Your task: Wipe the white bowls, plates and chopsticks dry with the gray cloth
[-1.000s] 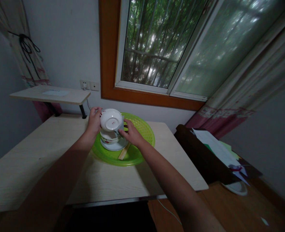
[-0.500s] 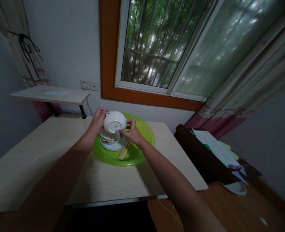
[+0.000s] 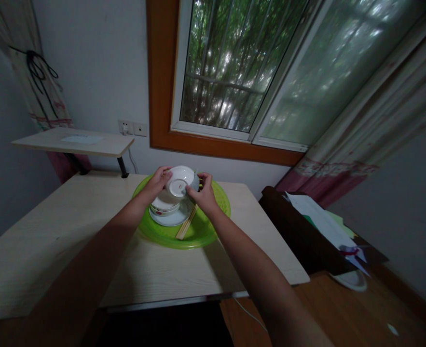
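Tilted on its side, a white bowl (image 3: 181, 176) is up over the tray with its foot ring turned towards me. My left hand (image 3: 160, 179) is closed around the bowl's left rim. At its right side, my right hand (image 3: 204, 191) pinches a greyish patterned piece that looks like cloth (image 3: 195, 182) against the bowl; the fingers partly hide it. Below is another white bowl (image 3: 164, 206) with a coloured band, sitting on a white plate (image 3: 169, 220). Wooden chopsticks (image 3: 186, 223) lie beside the plate on the round green tray (image 3: 206, 232).
The tray stands on a pale wooden desk (image 3: 165, 274). A small raised shelf (image 3: 75, 142) is at the back left, below a wall socket (image 3: 132, 128). Right of the desk is a dark brown piece (image 3: 292, 231) with papers (image 3: 317, 217) on it. A window (image 3: 241, 72) is behind.
Both hands have shifted slightly right with the bowl. The cloth-like strip that hung below my right thumb is now up against the bowl's right side.
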The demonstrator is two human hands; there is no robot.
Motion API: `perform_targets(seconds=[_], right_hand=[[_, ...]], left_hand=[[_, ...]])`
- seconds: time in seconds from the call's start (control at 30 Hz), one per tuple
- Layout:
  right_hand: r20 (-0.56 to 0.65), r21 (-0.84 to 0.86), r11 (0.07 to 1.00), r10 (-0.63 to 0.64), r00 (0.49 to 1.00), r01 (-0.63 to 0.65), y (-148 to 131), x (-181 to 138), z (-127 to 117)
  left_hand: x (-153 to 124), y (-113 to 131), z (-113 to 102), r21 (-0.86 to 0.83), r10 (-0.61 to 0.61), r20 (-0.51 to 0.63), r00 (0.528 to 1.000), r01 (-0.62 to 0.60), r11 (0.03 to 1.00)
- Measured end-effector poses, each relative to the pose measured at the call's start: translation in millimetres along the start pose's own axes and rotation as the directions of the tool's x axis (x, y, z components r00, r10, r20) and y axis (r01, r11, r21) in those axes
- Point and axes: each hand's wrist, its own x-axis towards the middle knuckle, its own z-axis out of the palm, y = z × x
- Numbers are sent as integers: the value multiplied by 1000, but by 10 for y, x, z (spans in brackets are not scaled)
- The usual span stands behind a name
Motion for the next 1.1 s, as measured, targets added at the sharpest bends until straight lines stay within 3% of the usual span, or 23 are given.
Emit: perform_targets(seconds=[0.1,0.33,0.63,0.87,1.1], right_hand=[[-29,-38,999,-39,999,38,-23,7,-26],[29,-101,985,-136,990,138,-77,10,-87],[77,-171,929,-319,944,328,-136,33,-153],[48,-260,900,-349,936,349,-136,33,-153],[227,-332,788,-466,855,518,-199,-43,-56]], left_hand=[[-15,9,11,28,-23,127,992,20,999],[27,-116,-17,161,38,123,992,-58,985],[-34,8,-9,224,59,35,998,-65,972],[-17,-91,18,296,94,-76,993,-68,953],[-21,-19,25,491,109,-48,993,-72,868]])
